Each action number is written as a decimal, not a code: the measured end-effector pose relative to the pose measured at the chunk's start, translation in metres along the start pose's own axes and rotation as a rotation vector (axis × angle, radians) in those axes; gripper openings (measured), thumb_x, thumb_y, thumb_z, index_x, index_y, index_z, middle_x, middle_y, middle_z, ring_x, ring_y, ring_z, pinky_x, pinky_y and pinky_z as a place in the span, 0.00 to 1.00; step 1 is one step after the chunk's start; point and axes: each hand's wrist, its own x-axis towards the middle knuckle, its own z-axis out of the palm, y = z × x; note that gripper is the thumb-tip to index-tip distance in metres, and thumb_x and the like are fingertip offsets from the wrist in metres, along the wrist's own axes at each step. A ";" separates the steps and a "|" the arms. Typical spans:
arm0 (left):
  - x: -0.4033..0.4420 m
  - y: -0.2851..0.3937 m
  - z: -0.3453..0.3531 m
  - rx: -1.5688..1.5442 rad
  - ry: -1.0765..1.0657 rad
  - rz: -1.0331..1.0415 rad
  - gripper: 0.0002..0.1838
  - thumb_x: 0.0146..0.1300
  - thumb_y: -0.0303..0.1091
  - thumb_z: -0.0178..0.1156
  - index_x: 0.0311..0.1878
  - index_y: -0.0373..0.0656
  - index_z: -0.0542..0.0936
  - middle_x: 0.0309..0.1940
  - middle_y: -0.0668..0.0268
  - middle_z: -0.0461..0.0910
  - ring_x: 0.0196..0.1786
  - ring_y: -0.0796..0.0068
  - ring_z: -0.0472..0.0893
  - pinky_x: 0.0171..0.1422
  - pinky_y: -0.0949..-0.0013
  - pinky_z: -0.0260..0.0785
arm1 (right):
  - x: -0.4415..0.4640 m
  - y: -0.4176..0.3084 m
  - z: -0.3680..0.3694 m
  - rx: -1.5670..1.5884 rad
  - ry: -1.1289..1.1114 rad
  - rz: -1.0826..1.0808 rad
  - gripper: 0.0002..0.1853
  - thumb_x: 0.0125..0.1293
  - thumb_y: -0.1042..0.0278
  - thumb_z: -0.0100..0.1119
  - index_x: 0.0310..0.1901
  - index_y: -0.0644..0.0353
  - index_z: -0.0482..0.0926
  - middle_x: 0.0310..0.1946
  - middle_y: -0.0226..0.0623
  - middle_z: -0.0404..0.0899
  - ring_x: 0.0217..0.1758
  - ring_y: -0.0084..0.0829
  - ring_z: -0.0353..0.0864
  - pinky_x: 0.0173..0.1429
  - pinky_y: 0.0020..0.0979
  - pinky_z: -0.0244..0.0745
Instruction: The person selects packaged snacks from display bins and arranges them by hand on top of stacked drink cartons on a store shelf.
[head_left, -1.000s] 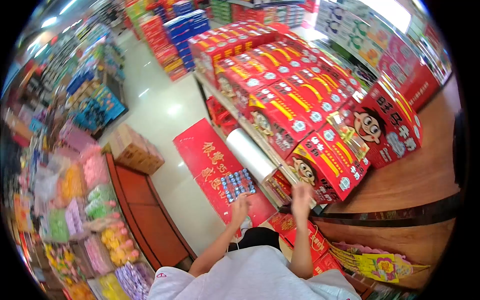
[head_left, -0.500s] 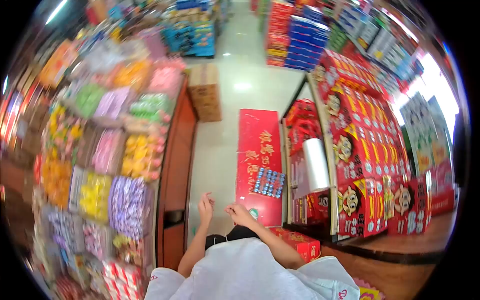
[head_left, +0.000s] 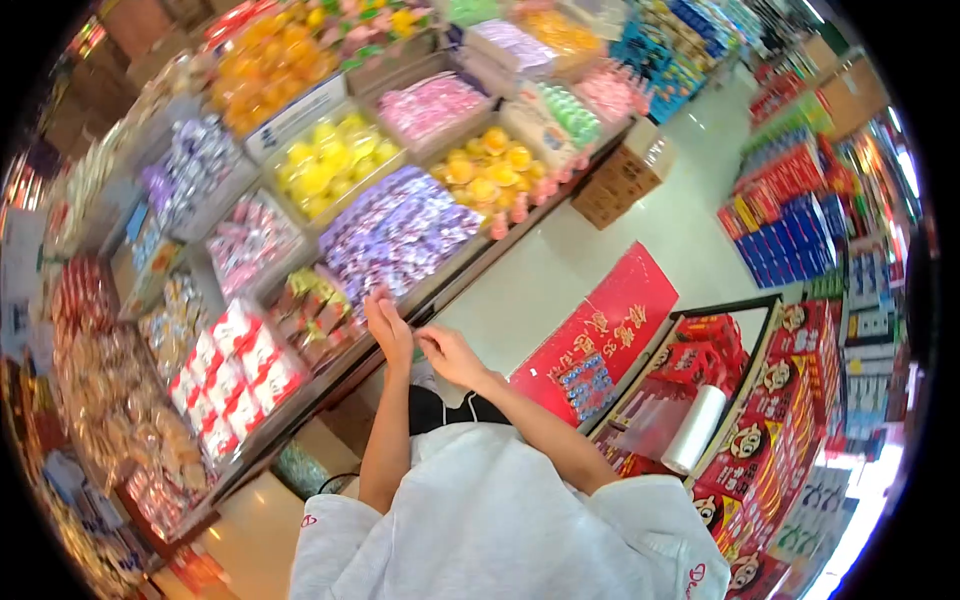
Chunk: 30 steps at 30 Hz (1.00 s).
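My left hand (head_left: 390, 332) is raised over the front edge of the candy display, its fingers stretched out and nothing in it. Just to its right is my right hand (head_left: 450, 356), with fingers curled in and no object visible in them. Beyond my left hand lie purple-and-white wrapped candies (head_left: 400, 232). Small red and gold packets (head_left: 312, 312) fill the bin to its left, beside a block of red-and-white packs (head_left: 238, 368).
Yellow candies (head_left: 338, 163) and orange-yellow ones (head_left: 487, 170) sit farther back. A cardboard box (head_left: 625, 172) stands in the aisle. On the right are a red board (head_left: 610, 325), a pack of cans (head_left: 586, 386), a plastic roll (head_left: 694, 430) and stacked red cartons (head_left: 765, 432).
The view has swung left, from the red cartons across the aisle to the candy bins. My hands have come close together and are now by the display's edge.
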 end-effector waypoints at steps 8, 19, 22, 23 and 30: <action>0.048 -0.095 -0.070 0.192 0.003 -0.370 0.23 0.73 0.45 0.41 0.52 0.30 0.72 0.52 0.48 0.72 0.56 0.51 0.69 0.61 0.58 0.58 | 0.100 0.006 0.099 -0.023 -0.105 -0.084 0.16 0.59 0.83 0.45 0.48 0.66 0.76 0.39 0.48 0.80 0.41 0.42 0.81 0.47 0.37 0.74; 0.033 -0.144 -0.108 0.365 -0.114 -0.477 0.20 0.69 0.39 0.46 0.52 0.30 0.75 0.49 0.42 0.75 0.55 0.44 0.72 0.60 0.56 0.63 | 0.144 0.060 0.174 -0.401 -0.237 0.105 0.22 0.45 0.78 0.55 0.46 0.70 0.75 0.44 0.60 0.75 0.55 0.57 0.70 0.61 0.47 0.65; 0.025 -0.159 -0.107 0.398 -0.114 -0.413 0.17 0.65 0.32 0.51 0.52 0.31 0.75 0.50 0.44 0.74 0.57 0.45 0.72 0.61 0.56 0.63 | 0.139 0.055 0.183 -0.425 -0.235 0.161 0.22 0.46 0.75 0.59 0.47 0.67 0.74 0.47 0.58 0.72 0.59 0.54 0.67 0.63 0.45 0.64; 0.029 -0.159 -0.108 0.402 -0.119 -0.384 0.17 0.62 0.29 0.53 0.53 0.31 0.75 0.51 0.45 0.74 0.57 0.46 0.72 0.61 0.55 0.63 | 0.139 0.049 0.188 -0.507 -0.112 0.167 0.23 0.47 0.73 0.60 0.48 0.67 0.73 0.50 0.58 0.71 0.60 0.56 0.65 0.63 0.46 0.63; 0.027 -0.153 -0.104 0.637 -0.052 -0.414 0.19 0.58 0.34 0.58 0.52 0.35 0.76 0.46 0.52 0.79 0.52 0.55 0.76 0.59 0.59 0.66 | 0.133 0.059 0.192 -0.550 0.001 0.032 0.23 0.51 0.74 0.59 0.52 0.68 0.70 0.49 0.58 0.69 0.58 0.57 0.65 0.60 0.47 0.65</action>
